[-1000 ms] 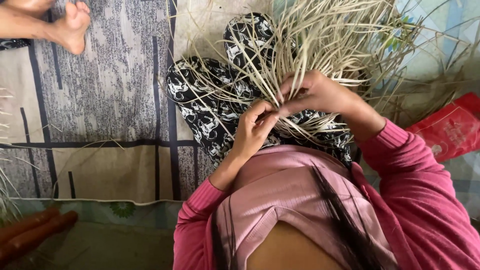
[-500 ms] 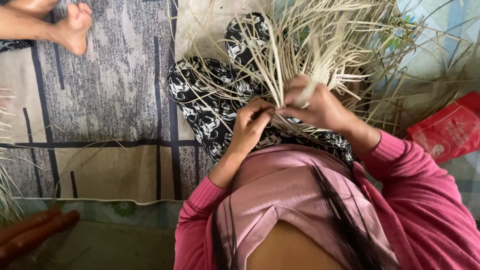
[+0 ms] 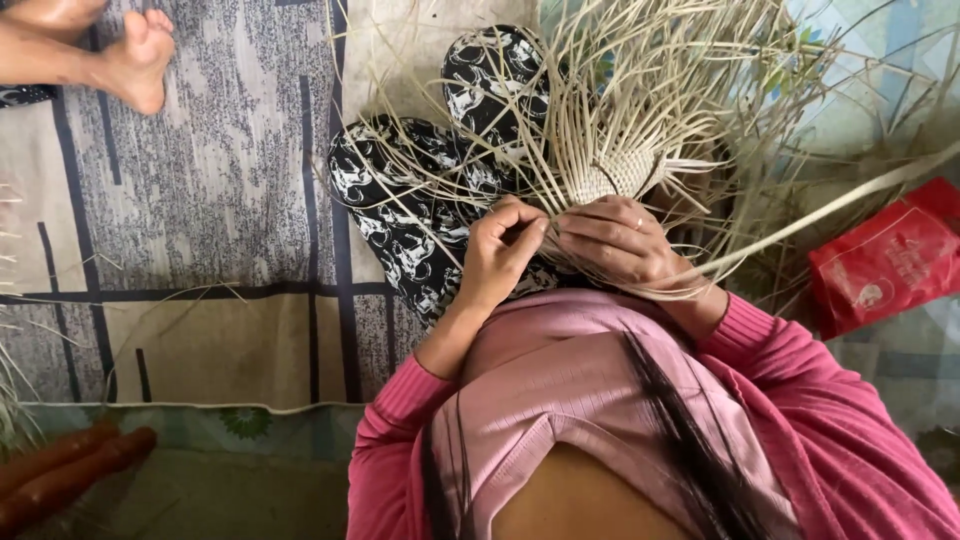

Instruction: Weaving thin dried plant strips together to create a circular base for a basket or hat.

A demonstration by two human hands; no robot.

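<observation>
- The person is sitting on the floor with a small woven piece (image 3: 615,175) of pale straw resting over the lap, at about one o'clock from the two hands.
- The left hand (image 3: 503,250) is pinching with its fingers (image 3: 522,232) curled shut on a few thin straw strands (image 3: 560,120) at the lower edge of the weave.
- The right hand (image 3: 618,240) is lying just beside it at three o'clock, its fingers closed over the base of the woven piece and the strands feeding into it.
- Only a small fan-shaped patch of tight weaving is showing as done; I judge the work as being at an early stage.
- Most of the material is standing out unwoven, fanning from ten o'clock round to three o'clock, so much seems left.
- One long strand (image 3: 830,205) is running off toward three o'clock, above a red plastic bag (image 3: 885,262).
- The patterned black-and-white trousers (image 3: 410,200) are lying under the straw, on a grey and beige mat (image 3: 200,190).
- Another person's bare foot (image 3: 135,55) is resting at ten o'clock, well apart.
</observation>
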